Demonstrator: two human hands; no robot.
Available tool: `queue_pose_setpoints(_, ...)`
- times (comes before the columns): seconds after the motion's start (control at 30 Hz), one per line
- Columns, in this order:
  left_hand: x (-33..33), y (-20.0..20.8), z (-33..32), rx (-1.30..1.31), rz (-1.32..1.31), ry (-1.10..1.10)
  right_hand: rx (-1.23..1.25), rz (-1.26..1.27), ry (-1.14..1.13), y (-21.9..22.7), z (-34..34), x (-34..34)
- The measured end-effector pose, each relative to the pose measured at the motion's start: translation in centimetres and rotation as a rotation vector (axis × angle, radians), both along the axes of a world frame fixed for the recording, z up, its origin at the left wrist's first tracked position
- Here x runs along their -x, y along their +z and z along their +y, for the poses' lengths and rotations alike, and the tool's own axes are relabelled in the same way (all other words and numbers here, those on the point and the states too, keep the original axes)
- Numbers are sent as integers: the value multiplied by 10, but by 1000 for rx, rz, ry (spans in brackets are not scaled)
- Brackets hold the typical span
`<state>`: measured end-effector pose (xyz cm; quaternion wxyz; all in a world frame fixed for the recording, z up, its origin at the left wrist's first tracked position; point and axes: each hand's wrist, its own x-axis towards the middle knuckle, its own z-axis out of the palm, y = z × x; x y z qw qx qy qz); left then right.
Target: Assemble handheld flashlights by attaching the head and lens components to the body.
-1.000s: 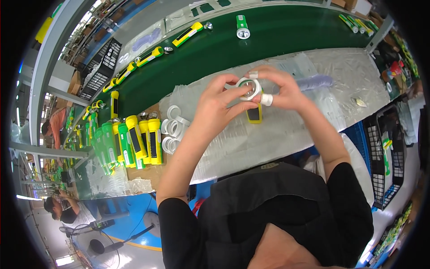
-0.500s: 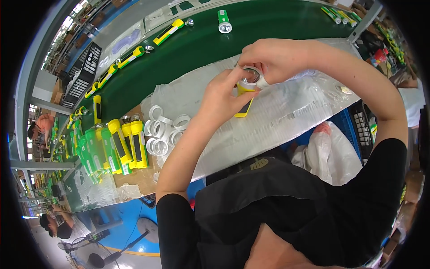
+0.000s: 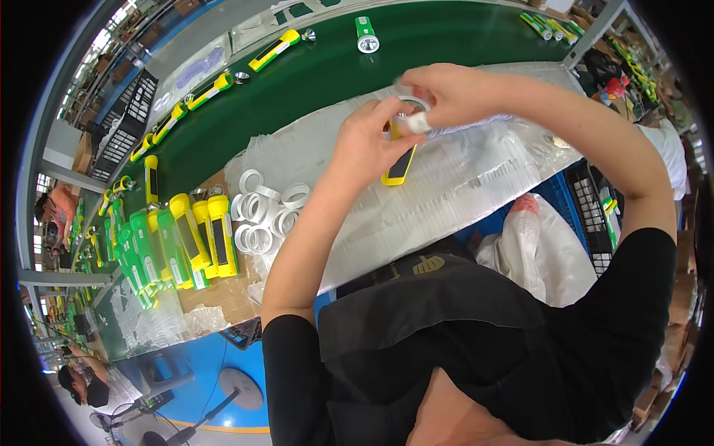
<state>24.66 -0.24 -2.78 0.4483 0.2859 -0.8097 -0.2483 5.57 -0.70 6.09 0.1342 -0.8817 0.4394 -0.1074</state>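
Head view: left hand (image 3: 370, 137) pinches a yellow flashlight (image 3: 400, 169) by its upper part, between thumb and fingers. Flashlight held over the near worktop, tilted, dark panel showing below the hand. Right hand (image 3: 450, 93) curled at a white ring (image 3: 413, 102) at the flashlight's head; motion blur, so I cannot tell how firmly it grips. White wrap (image 3: 419, 123) on right thumb.

Labels: white strips on the green flashlights (image 3: 176, 253) at left, too small to read. Gold emblem (image 3: 429, 264) on the black apron (image 3: 431, 312).

Surface: worktop (image 3: 454, 178) sheeted in creased, clear plastic. Loose white rings (image 3: 256, 209) heaped beside yellow flashlights (image 3: 222, 236). Beyond, green belt (image 3: 320, 85) carrying a green flashlight (image 3: 366, 36), lens toward the wearer.

Room: blue floor (image 3: 212, 362); black crate (image 3: 130, 123) past the belt; co-worker (image 3: 97, 388) at lower left.
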Motion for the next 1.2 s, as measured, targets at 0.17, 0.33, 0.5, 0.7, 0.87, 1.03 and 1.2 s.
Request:
queue_pose_setpoints(0.17, -4, 2, 5, -10, 7, -19, -74, 69, 149, 11, -4, -2)
queue_pose_setpoints(0.33, -5, 5, 5, -56, -67, 29, -132, 304, -285, 8, 1, -15)
queue_pose_setpoints(0.5, -5, 2, 5, 9, -45, 10, -104, 170, 205, 7, -12, 1)
queue_pose_setpoints(0.7, -8, -1, -1, -47, 72, 34, -86, 182, -140, 23, -4, -10)
queue_pose_setpoints(0.87, -4, 4, 3, 41, 32, 44, -61, 85, -41, -3, 0, -14)
queue_pose_setpoints(1.03, -3, 1, 3, 17, 19, 59, -24, 353, -278, 2, -7, -15)
queue_pose_setpoints(1.2, -7, 5, 6, 0, 10, 29, 10, 277, -175, 11, 5, -23)
